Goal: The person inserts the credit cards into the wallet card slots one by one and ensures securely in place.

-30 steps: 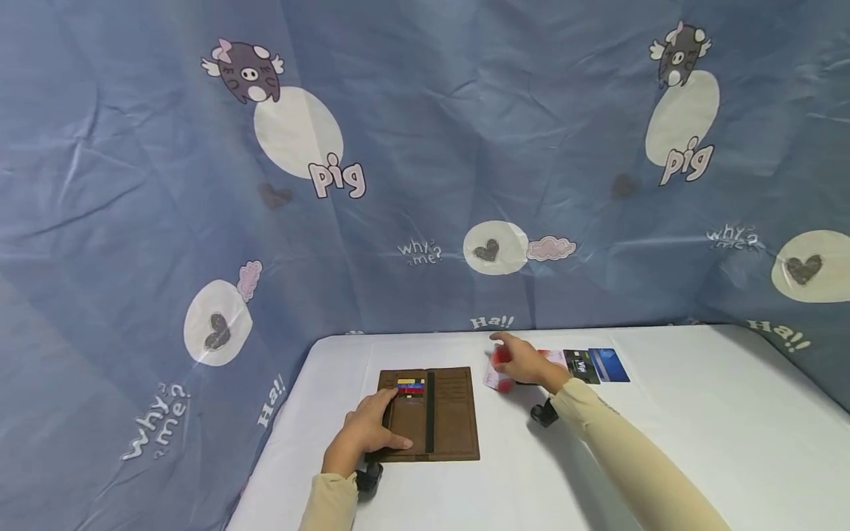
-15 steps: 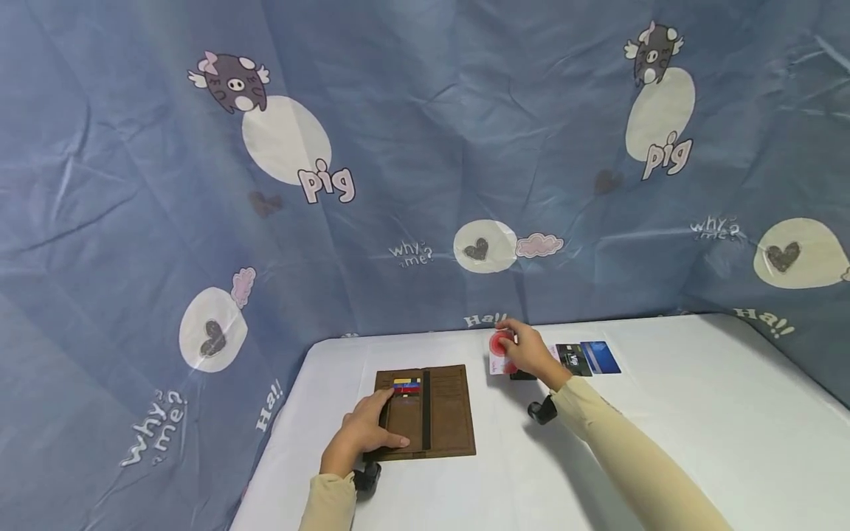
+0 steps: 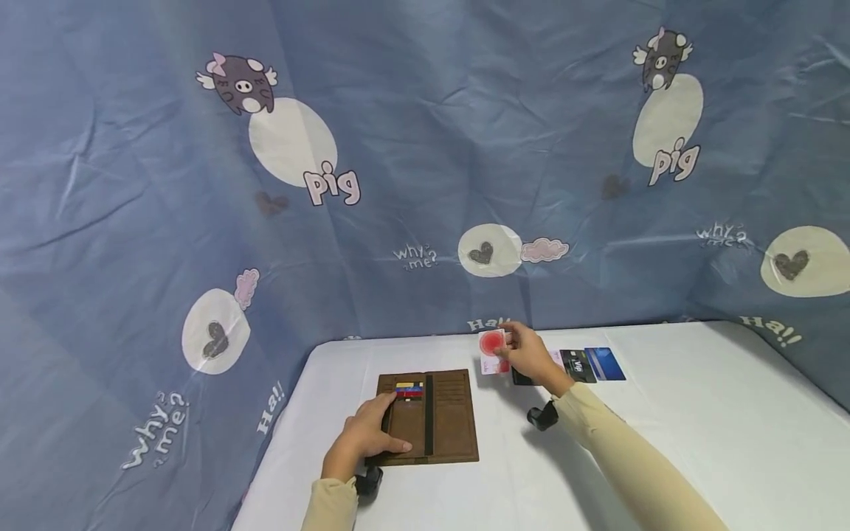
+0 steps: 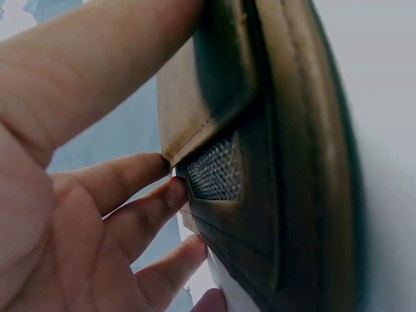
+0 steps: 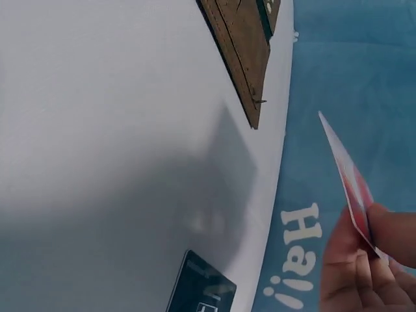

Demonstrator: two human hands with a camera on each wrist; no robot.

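A brown wallet lies unfolded on the white table, with several coloured cards in slots of its left half. My left hand rests on that left half, thumb and fingers spread apart; in the left wrist view its fingertips touch the wallet's edge. Above the table to the right of the wallet, my right hand pinches a white-and-pink card with a red circle between thumb and fingers. Its thin edge shows in the right wrist view, where the card stands tilted.
Right of the wallet, a black card lies partly under my right hand. Farther right are a dark VIP card and a blue card, beside a pinkish card partly hidden. A blue patterned cloth hangs behind the table.
My right hand has lifted the pink card with the red circle off the table and shifted it slightly left, uncovering the black card. The left hand stays on the wallet.
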